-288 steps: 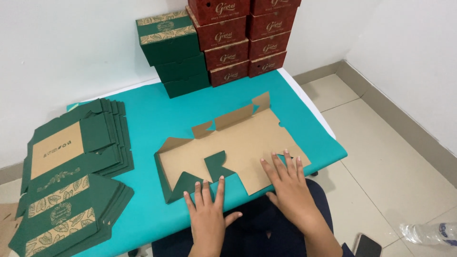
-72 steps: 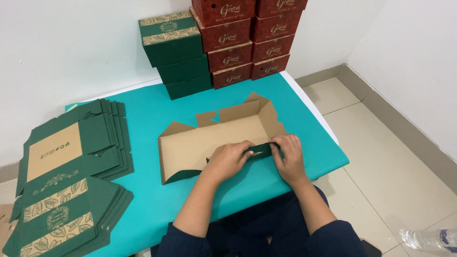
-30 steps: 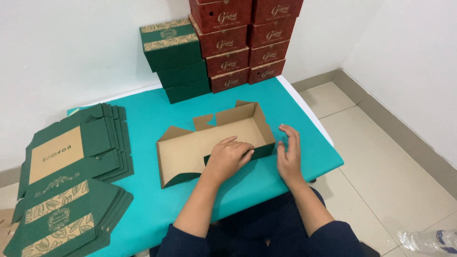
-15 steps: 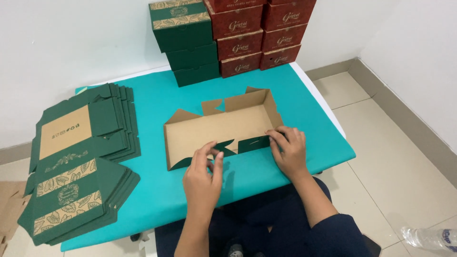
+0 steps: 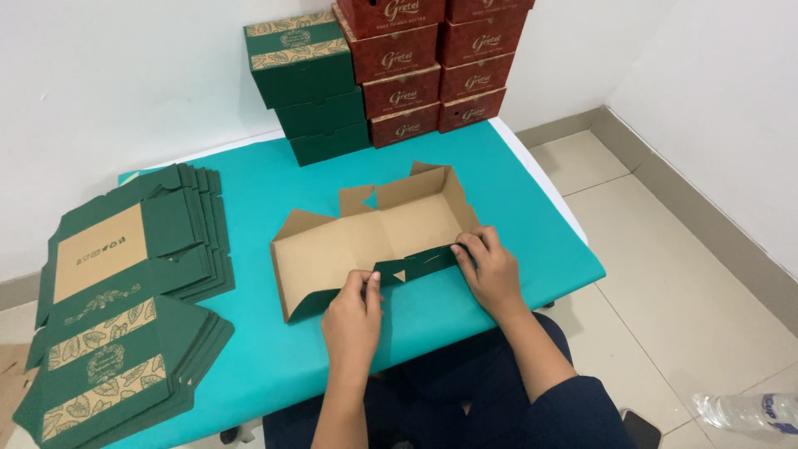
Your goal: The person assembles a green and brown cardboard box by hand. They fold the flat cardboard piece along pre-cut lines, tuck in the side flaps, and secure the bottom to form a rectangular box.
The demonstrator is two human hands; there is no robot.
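Box blank (image 5: 374,241) abt half up: back + right-end walls standing, near green wall only partly raised, left end flap still splayed, so front wall, left end + lid left to do. My left hand (image 5: 353,320) pinches near wall's top edge w/ fingertips; right hand (image 5: 490,270) grips same wall at its right corner, fingers curled narrow. Blank sits mid teal table (image 5: 249,366), well in front of the green finished boxes (image 5: 312,87); open side up, long axis left–right, right end angled slightly toward them.

Half-folded green carton (image 5: 374,241) mid-table; green (image 5: 312,87) and red boxes (image 5: 424,66) stacked behind.
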